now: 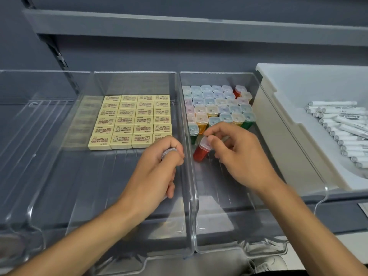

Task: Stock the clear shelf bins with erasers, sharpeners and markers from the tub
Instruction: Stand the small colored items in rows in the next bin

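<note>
A red sharpener (pixel 200 154) is pinched at its clear cap by the fingers (pixel 211 140) of the right hand (pixel 241 158). It is held tilted, cap end farther away, just before the upright rows of sharpeners (pixel 219 105) in the clear bin (pixel 223 200). The left hand (pixel 159 174), beside the bin wall, is curled round what seems another clear-capped piece (pixel 168 152). Sharpener bodies look hard, glossy, translucent and square-sectioned; the erasers (pixel 131 120) are matt cream blocks.

Soft, even indoor light falls on the clear bins (pixel 190 176), whose rims catch pale glare; wide-angle distortion bows the grey shelf (pixel 179 26).
</note>
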### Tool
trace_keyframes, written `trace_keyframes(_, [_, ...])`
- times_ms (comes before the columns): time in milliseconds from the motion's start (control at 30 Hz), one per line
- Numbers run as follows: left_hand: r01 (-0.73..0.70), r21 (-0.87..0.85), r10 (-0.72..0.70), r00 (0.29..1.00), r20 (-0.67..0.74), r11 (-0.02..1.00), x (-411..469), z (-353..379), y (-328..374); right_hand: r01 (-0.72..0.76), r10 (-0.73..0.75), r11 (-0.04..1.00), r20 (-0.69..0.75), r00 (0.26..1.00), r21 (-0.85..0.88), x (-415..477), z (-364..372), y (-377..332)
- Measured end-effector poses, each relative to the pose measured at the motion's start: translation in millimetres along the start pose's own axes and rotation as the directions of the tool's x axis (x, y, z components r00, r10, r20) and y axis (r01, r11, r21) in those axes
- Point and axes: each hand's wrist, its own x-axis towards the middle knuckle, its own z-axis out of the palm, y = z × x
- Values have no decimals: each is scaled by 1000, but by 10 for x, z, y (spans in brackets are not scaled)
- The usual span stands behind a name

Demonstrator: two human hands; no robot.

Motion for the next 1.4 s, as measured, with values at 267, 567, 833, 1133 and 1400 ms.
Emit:
trace_keyframes(267, [-1, -15, 1, 1000, 2, 1000, 24, 11, 4, 53, -53, 997, 7, 999, -52, -78, 40, -31])
trace_keyframes(567, [8, 17, -8, 1000, -14, 1000, 50, 26, -13, 38, -41, 997, -44, 998, -62, -51, 74, 36])
trace_keyframes(833, [80, -37, -82, 996, -42, 996, 72, 23, 30, 82, -97, 987, -107, 990, -140, 19, 129, 71])
trace_keyframes(1133, [75, -38, -77, 997, -30, 996, 36, 42, 64, 95, -131, 972, -162, 978, -214, 58, 188, 33])
trace_keyframes(1400, [74, -30, -75, 996, -41, 997, 51, 38, 69, 75, -128, 953, -165, 978, -293, 58, 186, 53])
